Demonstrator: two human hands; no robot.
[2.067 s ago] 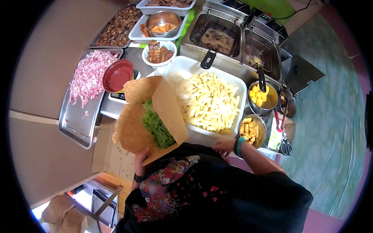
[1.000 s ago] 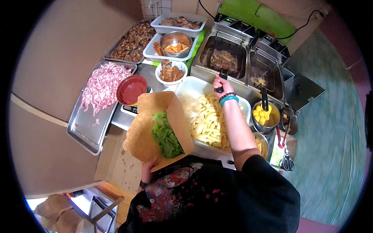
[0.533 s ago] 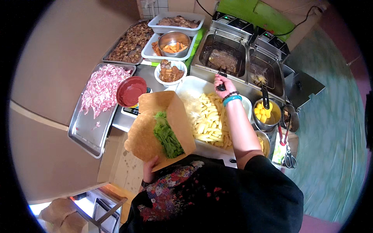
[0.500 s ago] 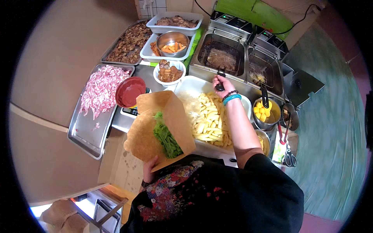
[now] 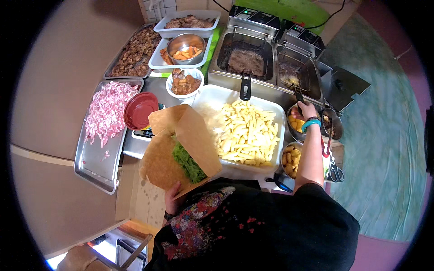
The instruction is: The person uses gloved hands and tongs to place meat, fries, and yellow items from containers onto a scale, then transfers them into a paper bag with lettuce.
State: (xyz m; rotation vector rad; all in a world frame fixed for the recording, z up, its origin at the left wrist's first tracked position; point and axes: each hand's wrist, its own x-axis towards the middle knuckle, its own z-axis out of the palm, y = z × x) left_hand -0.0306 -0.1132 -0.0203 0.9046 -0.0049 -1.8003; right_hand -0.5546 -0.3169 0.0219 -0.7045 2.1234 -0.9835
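My left hand [image 5: 172, 198] grips the lower edge of an open brown paper takeout box [image 5: 158, 158], which is tilted and has green lettuce [image 5: 188, 163] inside. On the right, my right hand [image 5: 306, 112] is closed round the black handle of a fryer basket [image 5: 289, 67] that sits in the smaller fryer well, with something pale frying in it. The other basket's black handle [image 5: 245, 87] sticks out freely from the larger well [image 5: 246, 61], where the oil bubbles. Between my arms lies a white tub [image 5: 276, 165] of raw cut fries [image 5: 248, 133].
Left stand a metal tray [image 5: 97, 167] of sliced pink meat, a red bowl [image 5: 140, 111] on a scale, and a white bowl [image 5: 184, 83] of brown pieces. Behind are a steel bowl [image 5: 186, 49] and a tray of browned meat [image 5: 134, 50]. Scissors [image 5: 335, 172] and steel pots [image 5: 292, 158] are right.
My right hand has let go of the larger basket's handle, moved right and taken hold of the smaller basket's handle. The left hand still holds the box.
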